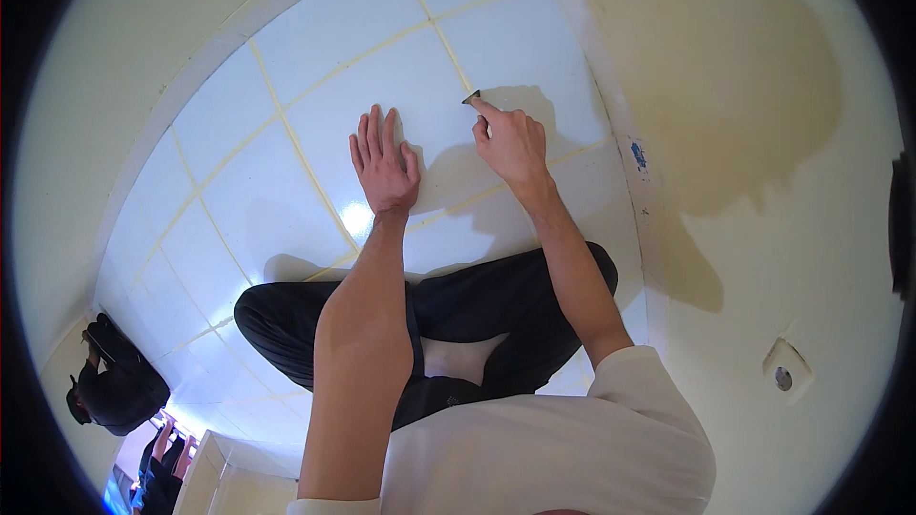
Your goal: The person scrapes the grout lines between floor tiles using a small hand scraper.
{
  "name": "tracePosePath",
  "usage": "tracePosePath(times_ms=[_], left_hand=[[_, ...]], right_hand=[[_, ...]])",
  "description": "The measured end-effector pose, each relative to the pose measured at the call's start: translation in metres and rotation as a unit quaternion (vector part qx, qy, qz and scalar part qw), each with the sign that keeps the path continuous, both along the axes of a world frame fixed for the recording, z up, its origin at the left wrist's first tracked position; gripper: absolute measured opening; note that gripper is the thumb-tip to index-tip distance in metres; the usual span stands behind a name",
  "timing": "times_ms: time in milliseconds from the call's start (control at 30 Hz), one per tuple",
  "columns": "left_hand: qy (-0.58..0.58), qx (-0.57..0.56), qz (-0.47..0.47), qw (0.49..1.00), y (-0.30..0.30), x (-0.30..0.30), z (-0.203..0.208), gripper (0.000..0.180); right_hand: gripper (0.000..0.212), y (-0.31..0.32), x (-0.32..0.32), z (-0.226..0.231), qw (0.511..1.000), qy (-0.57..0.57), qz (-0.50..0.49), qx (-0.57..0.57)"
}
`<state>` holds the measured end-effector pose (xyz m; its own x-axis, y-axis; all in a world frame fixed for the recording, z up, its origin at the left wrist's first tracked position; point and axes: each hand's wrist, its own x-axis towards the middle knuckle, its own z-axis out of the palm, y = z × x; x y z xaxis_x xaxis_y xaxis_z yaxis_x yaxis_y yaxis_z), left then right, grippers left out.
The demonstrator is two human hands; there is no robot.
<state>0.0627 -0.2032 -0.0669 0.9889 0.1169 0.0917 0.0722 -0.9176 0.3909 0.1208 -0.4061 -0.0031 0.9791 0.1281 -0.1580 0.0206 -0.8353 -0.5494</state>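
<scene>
My left hand [384,167] lies flat on a white floor tile [358,81], palm down, fingers spread. Farther off and to its right, my right hand [513,141] has its index finger stretched along a small dark triangular piece [471,97] and the other fingers curled in. That piece meets a yellowish grout line [448,50] between two tiles; its exact kind is too small to make out. The thumb of the right hand is tucked below the index finger.
Cream walls [735,257] rise to the right and left of the floor. My crossed legs in black trousers [477,291] are close below my hands. A person in black [119,386] crouches at the far lower left, near another person's legs [162,467]. A wall fitting [784,377] sits at right.
</scene>
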Motion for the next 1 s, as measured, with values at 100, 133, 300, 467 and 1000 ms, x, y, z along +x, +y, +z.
tracePosePath(times_ms=[100,133,300,467,1000], left_hand=[[-0.005,0.001,0.0,1.0,0.001,-0.001,-0.002,0.059],[-0.005,0.002,-0.001,1.0,0.001,-0.001,-0.003,0.058],[0.004,0.003,0.001,1.0,0.002,-0.002,0.0,0.059],[0.004,-0.001,0.0,1.0,0.0,0.001,0.002,0.059],[0.001,0.005,-0.002,1.0,0.001,-0.001,0.003,0.059]], right_hand=[[0.031,0.0,-0.002,0.002,1.0,-0.011,0.009,-0.02],[0.031,0.0,-0.002,0.001,1.0,-0.011,0.01,-0.02],[0.032,0.002,-0.002,0.0,0.999,-0.015,0.016,-0.028],[0.033,0.003,0.0,0.006,0.999,-0.023,0.02,-0.04],[0.029,0.007,-0.003,-0.004,0.998,-0.066,0.012,-0.018]])
